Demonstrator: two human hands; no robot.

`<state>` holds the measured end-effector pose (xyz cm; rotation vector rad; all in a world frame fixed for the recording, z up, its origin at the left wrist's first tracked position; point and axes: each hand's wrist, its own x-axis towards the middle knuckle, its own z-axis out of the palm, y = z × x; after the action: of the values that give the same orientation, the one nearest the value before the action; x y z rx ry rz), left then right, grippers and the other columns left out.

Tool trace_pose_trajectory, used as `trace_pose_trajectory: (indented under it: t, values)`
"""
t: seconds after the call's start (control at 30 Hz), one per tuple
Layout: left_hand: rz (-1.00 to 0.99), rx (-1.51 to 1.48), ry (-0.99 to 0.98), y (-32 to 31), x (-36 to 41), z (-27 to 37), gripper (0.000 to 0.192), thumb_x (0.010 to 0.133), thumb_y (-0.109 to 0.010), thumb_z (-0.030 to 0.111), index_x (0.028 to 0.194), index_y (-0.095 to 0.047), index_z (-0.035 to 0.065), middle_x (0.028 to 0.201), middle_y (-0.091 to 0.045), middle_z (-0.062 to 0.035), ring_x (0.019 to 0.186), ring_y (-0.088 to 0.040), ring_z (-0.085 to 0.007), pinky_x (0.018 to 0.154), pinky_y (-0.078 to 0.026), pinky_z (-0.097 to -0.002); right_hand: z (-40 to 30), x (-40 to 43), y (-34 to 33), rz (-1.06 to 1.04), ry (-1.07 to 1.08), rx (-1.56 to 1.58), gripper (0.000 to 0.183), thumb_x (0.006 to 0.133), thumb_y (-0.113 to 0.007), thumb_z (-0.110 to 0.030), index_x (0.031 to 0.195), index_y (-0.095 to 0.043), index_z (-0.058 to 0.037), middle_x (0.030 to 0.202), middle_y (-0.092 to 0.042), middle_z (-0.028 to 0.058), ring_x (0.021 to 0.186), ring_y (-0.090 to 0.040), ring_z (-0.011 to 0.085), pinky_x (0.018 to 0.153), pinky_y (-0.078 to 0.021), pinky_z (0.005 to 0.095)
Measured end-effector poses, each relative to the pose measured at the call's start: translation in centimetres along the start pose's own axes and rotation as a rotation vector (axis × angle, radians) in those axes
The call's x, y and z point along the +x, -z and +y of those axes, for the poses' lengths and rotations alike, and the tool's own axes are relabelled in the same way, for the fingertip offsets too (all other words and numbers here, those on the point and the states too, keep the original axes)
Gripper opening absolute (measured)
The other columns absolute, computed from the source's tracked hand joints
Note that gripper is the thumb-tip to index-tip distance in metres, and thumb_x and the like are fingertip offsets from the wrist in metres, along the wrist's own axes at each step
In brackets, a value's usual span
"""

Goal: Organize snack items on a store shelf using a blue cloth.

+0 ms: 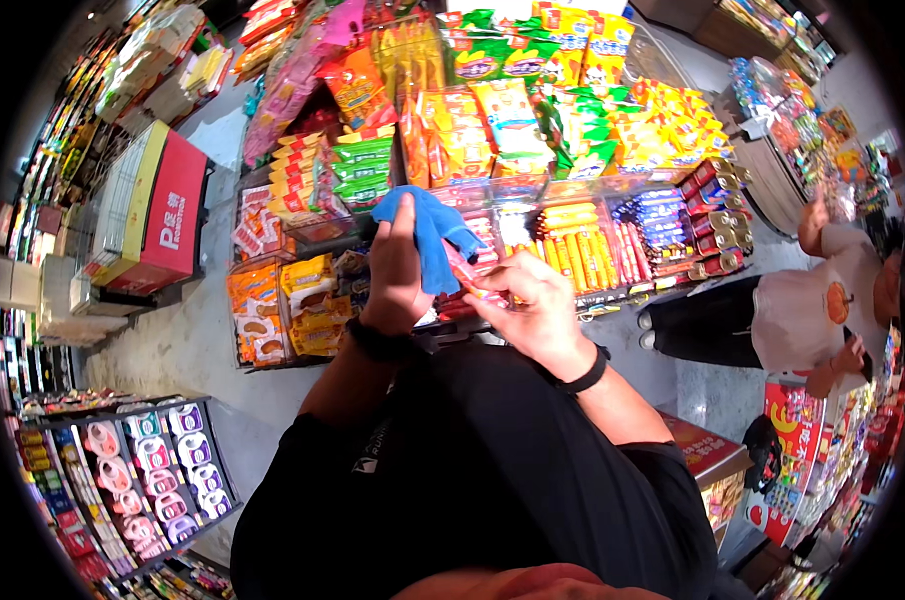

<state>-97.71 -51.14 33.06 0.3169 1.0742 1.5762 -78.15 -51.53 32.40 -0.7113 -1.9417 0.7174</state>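
My left hand point(398, 274) holds a blue cloth point(428, 232), which drapes over its fingers and hangs down beside the palm. Between the fingertips of my right hand point(531, 304) is one end of a slim pink-red wrapped snack stick point(464, 271); its other end lies against the cloth. Both hands are over the front edge of a snack display. Yellow wrapped sticks point(572, 259) stand in a clear bin to the right of them, with blue wrapped sticks point(661, 217) further right. Green snack packets point(362, 169) lie beyond my left hand.
Orange snack packets point(256, 300) fill a bin at the display's front left. A person point(812, 304) stands at the right. A red and yellow promotion stand point(160, 217) is on the left, and a shelf of bottles point(152, 465) at lower left. Large yellow bags point(670, 124) lie at the back.
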Motion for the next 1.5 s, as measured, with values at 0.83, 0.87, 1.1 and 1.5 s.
trace_pose_trajectory:
  t: [0.83, 0.87, 1.1, 1.5]
  values:
    - [-0.587, 0.851, 0.136, 4.5, -3.2, -1.5, 0.021, 0.116, -0.055, 0.02, 0.127, -0.067, 0.0056, 0.099, -0.067, 0.0025, 0.084, -0.063, -0.0062, 0.073, -0.052, -0.0258, 5.1, -4.8, 5.5, -0.183, -0.702, 0.805, 0.016, 0.104, -0.082, -0.014, 0.112, -0.081, -0.0006, 0.096, -0.08, 0.0013, 0.083, -0.07, 0.0056, 0.078, -0.0586, 0.0247]
    - [-0.486, 0.686, 0.252, 4.8, -3.4, -1.9, 0.023, 0.116, -0.055, 0.02, 0.129, -0.067, 0.0047, 0.101, -0.07, 0.0006, 0.085, -0.066, -0.0085, 0.075, -0.055, -0.0277, 5.4, -5.5, 6.0, -0.261, -0.678, 0.777, 0.016, 0.103, -0.083, -0.013, 0.112, -0.081, -0.0004, 0.096, -0.08, 0.0006, 0.084, -0.069, 0.0051, 0.078, -0.0579, 0.0246]
    - [-0.596, 0.942, -0.254, 5.4, -1.3, -1.6, 0.037, 0.119, -0.049, 0.027, 0.136, -0.064, -0.0031, 0.119, -0.077, -0.0115, 0.105, -0.078, -0.0213, 0.091, -0.063, -0.0363, 9.8, -10.3, 9.7, -0.1, -0.803, 0.776, 0.01, 0.107, -0.076, -0.011, 0.113, -0.075, -0.0019, 0.1, -0.08, 0.005, 0.091, -0.074, 0.011, 0.083, -0.0584, 0.0283]
    - [-0.062, 0.264, 0.129, 8.6, -2.4, -2.0, 0.051, 0.119, -0.05, 0.04, 0.146, -0.061, -0.0013, 0.134, -0.074, -0.0199, 0.116, -0.078, -0.0322, 0.102, -0.064, -0.0456, 35.7, -19.8, 17.3, 0.772, -1.08, 0.271, 0.016, 0.103, -0.082, -0.018, 0.107, -0.082, -0.0024, 0.094, -0.077, -0.0003, 0.079, -0.064, 0.0075, 0.073, -0.0515, 0.0261]
